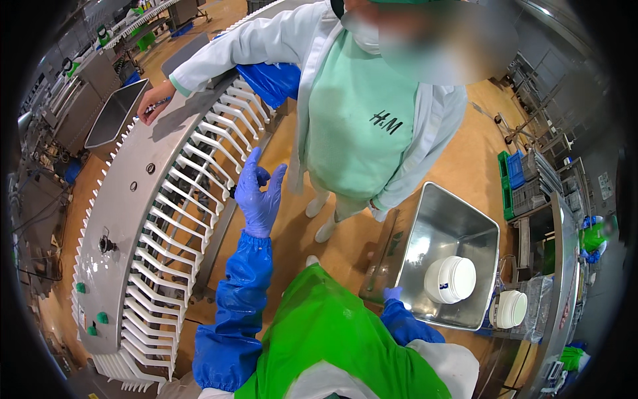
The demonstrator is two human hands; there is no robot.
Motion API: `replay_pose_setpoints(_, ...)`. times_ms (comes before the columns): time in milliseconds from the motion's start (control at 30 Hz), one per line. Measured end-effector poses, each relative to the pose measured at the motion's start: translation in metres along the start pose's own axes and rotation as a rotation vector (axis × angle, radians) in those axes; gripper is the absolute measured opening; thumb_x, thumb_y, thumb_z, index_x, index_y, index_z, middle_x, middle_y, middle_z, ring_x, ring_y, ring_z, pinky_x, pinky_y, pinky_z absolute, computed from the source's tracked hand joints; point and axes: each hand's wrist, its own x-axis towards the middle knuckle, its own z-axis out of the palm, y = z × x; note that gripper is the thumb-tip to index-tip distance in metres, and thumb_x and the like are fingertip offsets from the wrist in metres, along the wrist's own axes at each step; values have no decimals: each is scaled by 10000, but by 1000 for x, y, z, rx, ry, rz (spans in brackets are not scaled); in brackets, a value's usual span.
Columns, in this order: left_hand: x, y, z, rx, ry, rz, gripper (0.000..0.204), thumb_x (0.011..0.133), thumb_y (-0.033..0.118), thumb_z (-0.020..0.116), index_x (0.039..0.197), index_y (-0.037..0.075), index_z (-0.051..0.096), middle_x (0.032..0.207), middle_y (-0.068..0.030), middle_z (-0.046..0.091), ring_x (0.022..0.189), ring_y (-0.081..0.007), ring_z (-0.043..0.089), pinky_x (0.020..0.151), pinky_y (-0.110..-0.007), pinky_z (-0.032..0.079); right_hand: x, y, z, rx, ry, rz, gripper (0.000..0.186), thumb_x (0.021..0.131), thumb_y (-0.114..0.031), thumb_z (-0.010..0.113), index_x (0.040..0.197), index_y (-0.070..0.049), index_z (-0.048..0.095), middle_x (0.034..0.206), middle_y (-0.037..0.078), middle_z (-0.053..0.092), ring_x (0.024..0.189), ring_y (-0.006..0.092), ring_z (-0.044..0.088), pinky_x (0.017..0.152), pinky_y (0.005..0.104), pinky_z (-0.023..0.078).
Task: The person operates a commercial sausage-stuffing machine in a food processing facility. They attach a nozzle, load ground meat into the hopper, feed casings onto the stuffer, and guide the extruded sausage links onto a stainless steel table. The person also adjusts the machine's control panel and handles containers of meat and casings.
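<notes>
My left hand (260, 196), in a purple glove and blue sleeve, is raised with fingers apart and holds nothing. It is beside the curved conveyor's white slats (216, 156), toward the person opposite. Low on the right, my right hand (393, 292) is at the near left corner of a deep metal tub (482, 223). Its gloved fingers look curled at the rim, though much of the hand is hidden. Inside the tub lies a white plastic jar (435, 279) with a screw lid, tilted.
A person (359, 126) in a pale green top and white coat stands ahead, one hand (154, 103) holding a small object over the conveyor's steel cover (123, 219). Another white jar (510, 309) is right of the tub. Crates (522, 176) are stacked beyond.
</notes>
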Motion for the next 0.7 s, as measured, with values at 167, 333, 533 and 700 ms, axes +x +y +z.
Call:
replay_pose_setpoints(167,0,28,-7,125,-59,120,588,763,93,819,1291,38,567,659,7,496,575,-87,457,541,-232,412,-78,-111,-67,-358,-44,-692,298,920,-288,511,1101,-155,706,1084,68,711,1014,333,666,821,625,409)
replay_pose_setpoints(333,-5,23,0,55,-30,108,572,771,60,806,1292,43,570,638,19,482,563,-63,446,534,-214,398,-52,-78,-45,-518,94,-697,265,928,-288,497,1004,-210,738,994,-6,728,918,285,687,734,601,428)
replay_pose_setpoints(533,-4,25,2,68,-43,112,567,770,69,808,1286,46,574,637,19,493,563,-62,455,528,-217,399,-62,-84,-52,-533,254,-778,235,910,-263,515,900,-231,748,851,-42,713,817,224,672,659,540,415)
replay_pose_setpoints(700,-4,31,-2,103,-23,104,501,774,76,806,1235,48,612,615,11,499,545,-69,454,517,-225,397,-64,-91,-69,-429,113,-725,230,900,-226,521,876,-235,750,816,-54,708,822,227,674,650,547,417)
